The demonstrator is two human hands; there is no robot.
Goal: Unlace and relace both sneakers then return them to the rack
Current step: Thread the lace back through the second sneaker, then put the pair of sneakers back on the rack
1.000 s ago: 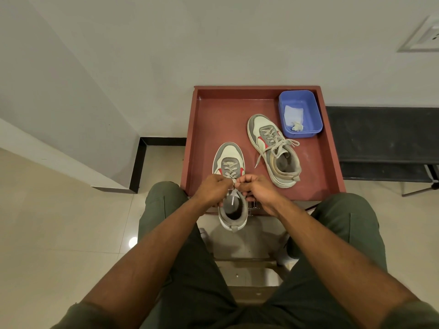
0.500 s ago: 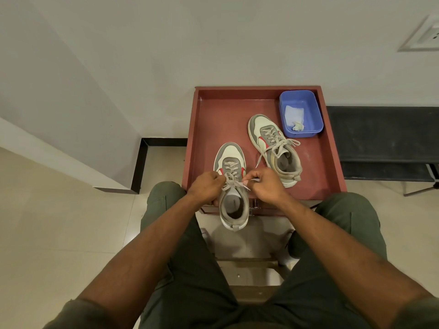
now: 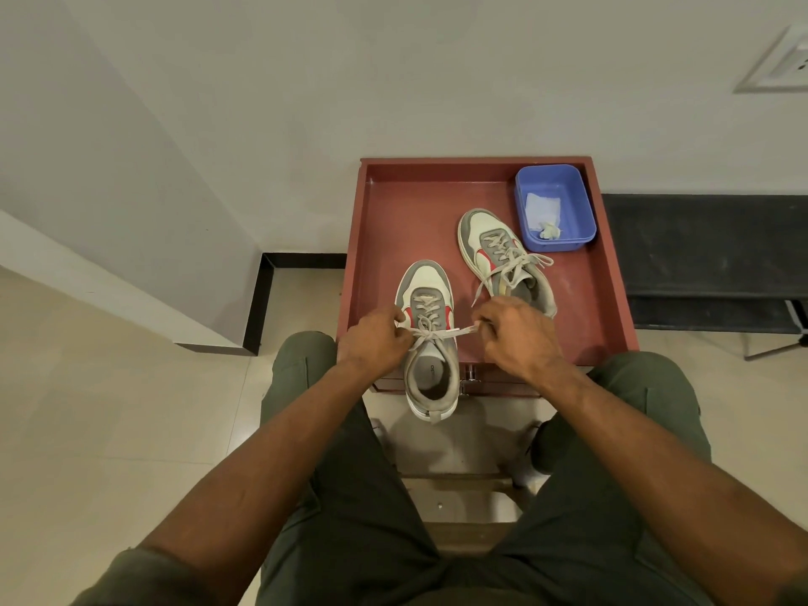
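Left hand (image 3: 376,338) and right hand (image 3: 516,332) each pinch a lace (image 3: 430,333) end, pulled apart, probably to tighten the near sneaker's (image 3: 430,343) knot.

This looks like a home, likely an entry or hallway corner. Plain white-painted walls (image 3: 218,102) meet a glossy cream tiled floor (image 3: 109,430) edged with a black skirting strip (image 3: 258,299). A white plastic switch plate (image 3: 778,63) sits high on the far right wall. Against the far wall stands a low reddish-brown wooden cabinet with a raised rim (image 3: 354,255), and right of it a dark slatted metal rack (image 3: 708,255), the sort used for shoes.
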